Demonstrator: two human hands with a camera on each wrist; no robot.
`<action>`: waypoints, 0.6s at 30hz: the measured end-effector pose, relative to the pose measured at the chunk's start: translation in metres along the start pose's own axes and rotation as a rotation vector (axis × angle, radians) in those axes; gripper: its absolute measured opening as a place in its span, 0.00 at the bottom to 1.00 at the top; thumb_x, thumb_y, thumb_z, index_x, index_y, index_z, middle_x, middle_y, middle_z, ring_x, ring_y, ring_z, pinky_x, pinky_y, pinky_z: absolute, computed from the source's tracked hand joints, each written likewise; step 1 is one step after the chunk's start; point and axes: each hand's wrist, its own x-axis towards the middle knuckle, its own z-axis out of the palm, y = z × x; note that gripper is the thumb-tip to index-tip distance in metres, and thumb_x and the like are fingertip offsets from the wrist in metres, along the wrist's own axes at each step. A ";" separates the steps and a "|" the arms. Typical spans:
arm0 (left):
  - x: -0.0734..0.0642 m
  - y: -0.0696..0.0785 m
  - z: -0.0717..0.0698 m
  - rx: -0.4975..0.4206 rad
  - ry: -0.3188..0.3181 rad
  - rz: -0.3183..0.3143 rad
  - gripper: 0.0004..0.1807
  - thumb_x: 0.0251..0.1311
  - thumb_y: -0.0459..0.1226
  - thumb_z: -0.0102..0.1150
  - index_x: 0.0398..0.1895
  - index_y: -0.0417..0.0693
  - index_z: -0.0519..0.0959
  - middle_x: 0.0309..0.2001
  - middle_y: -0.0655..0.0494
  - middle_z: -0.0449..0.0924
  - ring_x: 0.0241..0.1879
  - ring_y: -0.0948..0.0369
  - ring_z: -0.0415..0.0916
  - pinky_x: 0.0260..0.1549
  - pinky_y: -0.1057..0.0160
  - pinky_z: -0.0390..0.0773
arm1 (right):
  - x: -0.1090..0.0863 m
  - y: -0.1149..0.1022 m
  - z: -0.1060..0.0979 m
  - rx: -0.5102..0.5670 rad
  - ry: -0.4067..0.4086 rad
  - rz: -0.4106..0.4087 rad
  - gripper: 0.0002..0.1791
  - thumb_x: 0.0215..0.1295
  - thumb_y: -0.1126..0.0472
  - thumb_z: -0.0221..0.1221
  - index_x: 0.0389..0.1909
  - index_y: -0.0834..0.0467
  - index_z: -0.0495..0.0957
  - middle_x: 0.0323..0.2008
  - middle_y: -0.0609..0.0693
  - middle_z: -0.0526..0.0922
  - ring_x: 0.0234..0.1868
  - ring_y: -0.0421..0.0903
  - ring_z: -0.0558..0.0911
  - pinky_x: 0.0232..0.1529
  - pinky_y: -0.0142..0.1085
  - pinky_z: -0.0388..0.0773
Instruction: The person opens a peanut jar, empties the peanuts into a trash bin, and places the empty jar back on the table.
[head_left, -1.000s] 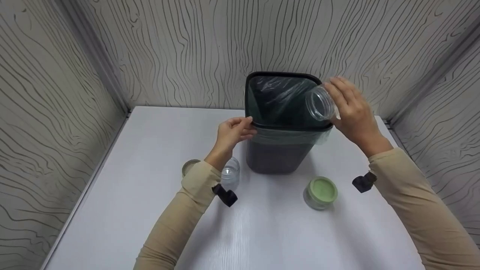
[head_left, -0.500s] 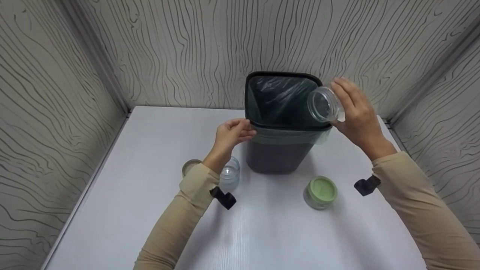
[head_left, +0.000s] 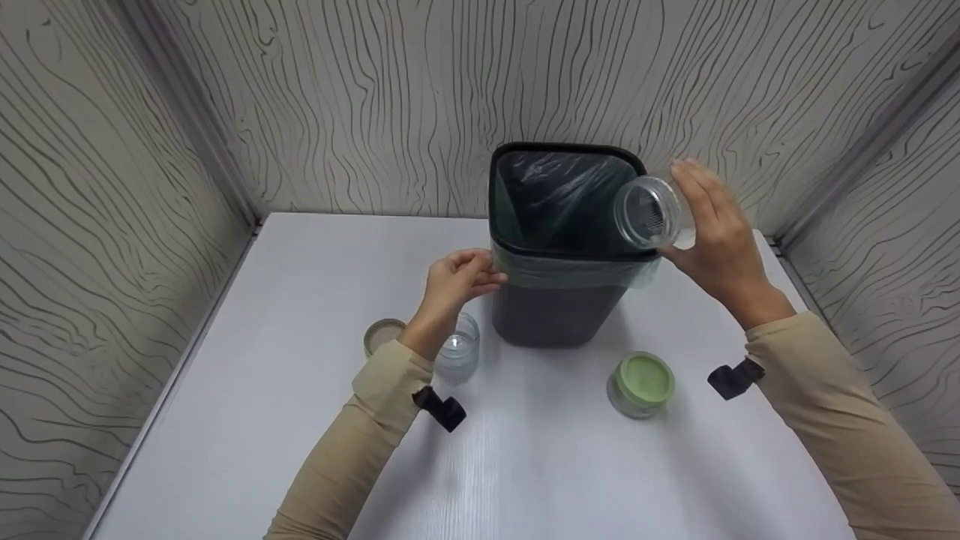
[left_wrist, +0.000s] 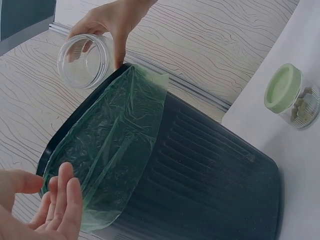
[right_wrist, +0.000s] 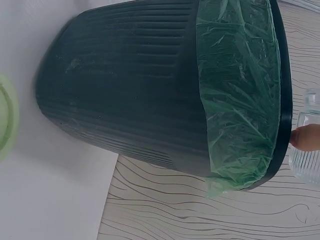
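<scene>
The right hand point(head_left: 712, 240) grips a clear jar point(head_left: 654, 214). The jar lies at 9 o'clock from that hand, tipped over, its long way about 3 to 9, open end toward 9. It is at 3 o'clock on the bin point(head_left: 559, 319). The left hand point(head_left: 456, 281) is farther off, at 8 o'clock, fingers loose by the bag point(head_left: 570, 274); I can't tell if they touch. A green-topped jar point(head_left: 645, 382) stands at 5 o'clock, a second jar point(head_left: 460, 352) at 7.

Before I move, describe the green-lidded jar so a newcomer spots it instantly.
Find the dark bin on the white table. In the head view, the green-lidded jar stands below it, slightly right. Only this jar wears a pale green lid.
</scene>
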 end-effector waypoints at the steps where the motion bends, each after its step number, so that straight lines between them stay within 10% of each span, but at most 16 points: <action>1: -0.001 0.000 -0.001 -0.005 -0.002 0.000 0.17 0.68 0.34 0.49 0.54 0.29 0.73 0.34 0.49 0.80 0.28 0.68 0.82 0.37 0.70 0.86 | 0.000 0.000 0.000 0.005 0.004 0.001 0.52 0.27 0.80 0.74 0.64 0.64 0.67 0.61 0.64 0.73 0.68 0.57 0.70 0.76 0.34 0.60; 18: -0.013 -0.008 -0.017 -0.032 0.007 0.019 0.13 0.71 0.32 0.45 0.49 0.33 0.74 0.32 0.54 0.81 0.31 0.65 0.84 0.40 0.67 0.86 | -0.010 -0.014 0.002 0.112 0.091 0.031 0.51 0.23 0.80 0.75 0.61 0.67 0.69 0.61 0.63 0.74 0.68 0.54 0.69 0.75 0.31 0.60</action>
